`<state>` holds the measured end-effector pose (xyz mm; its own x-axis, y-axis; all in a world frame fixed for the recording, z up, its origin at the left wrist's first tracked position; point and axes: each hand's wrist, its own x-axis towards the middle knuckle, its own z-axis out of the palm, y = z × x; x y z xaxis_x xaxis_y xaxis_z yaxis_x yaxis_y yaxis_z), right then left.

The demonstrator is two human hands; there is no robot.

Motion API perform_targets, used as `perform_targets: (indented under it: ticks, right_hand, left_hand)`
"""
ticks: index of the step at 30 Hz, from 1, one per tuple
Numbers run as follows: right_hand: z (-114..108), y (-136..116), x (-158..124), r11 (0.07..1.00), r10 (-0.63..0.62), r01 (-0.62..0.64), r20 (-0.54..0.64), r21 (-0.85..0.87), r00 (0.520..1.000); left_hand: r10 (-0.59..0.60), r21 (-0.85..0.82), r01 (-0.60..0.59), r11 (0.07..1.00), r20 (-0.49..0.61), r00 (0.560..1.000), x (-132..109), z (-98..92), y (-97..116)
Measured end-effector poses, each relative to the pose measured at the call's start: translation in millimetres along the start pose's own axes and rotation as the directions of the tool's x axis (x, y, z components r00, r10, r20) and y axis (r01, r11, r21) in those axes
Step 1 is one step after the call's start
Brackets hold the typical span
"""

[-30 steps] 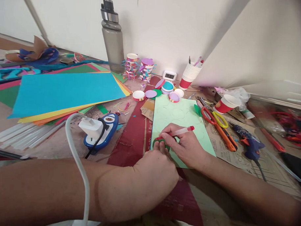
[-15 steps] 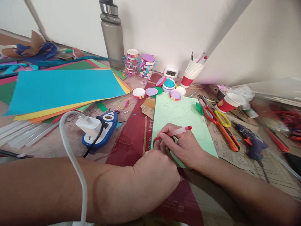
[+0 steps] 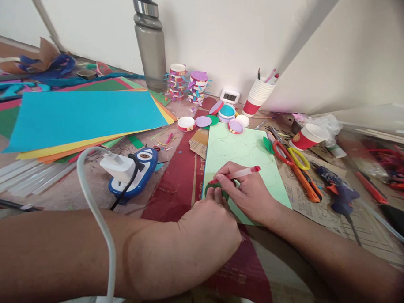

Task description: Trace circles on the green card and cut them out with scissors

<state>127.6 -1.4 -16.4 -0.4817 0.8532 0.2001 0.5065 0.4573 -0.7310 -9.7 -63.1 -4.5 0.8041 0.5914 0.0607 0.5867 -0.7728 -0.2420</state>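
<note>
My right hand [image 3: 249, 188] grips a pen [image 3: 243, 172] with a clear barrel and red cap end, its tip low beside a dark green paper circle [image 3: 207, 191]. Bent at the wrist, my left hand [image 3: 212, 222] presses its fingertips on that circle, near the left edge of a light green sheet [image 3: 252, 131]. Several round pencil outlines show on the sheet. Much of the circle is hidden by my fingers, and the two hands almost touch.
Coloured paper sheets [image 3: 87, 114] and a blue power strip [image 3: 148, 171] lie to the left. At the right are scissors [image 3: 281, 152], an orange cutter [image 3: 305, 181], a glue gun [image 3: 342, 194] and a paper cup [image 3: 308, 136]. A bottle [image 3: 150, 52] stands behind.
My right hand and the pen have shifted slightly around the green circle's upper edge, and more of the circle shows. My left hand keeps its place.
</note>
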Motion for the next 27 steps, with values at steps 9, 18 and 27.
perform_targets:
  ticks: [9, 18, 27]
  right_hand:
    - [-3, 5, -3, 0.999, 0.037, -0.038, -0.040, -0.027, 0.999]
    - [-9, 8, -6, 0.997, 0.055, -0.058, -0.051, -0.057, 0.997]
    - [-7, 3, -6, 1.000, -0.007, 0.009, -0.092, 0.020, 0.996]
  left_hand:
    - [0.002, -0.004, -0.002, 1.000, -0.005, 1.000, 1, -1.0, 0]
    - [0.019, 0.011, -0.019, 1.000, 0.010, 1.000, 0, -1.9, 0]
    - [0.007, -0.018, -0.007, 1.000, -0.003, 1.000, 0, -2.9, -1]
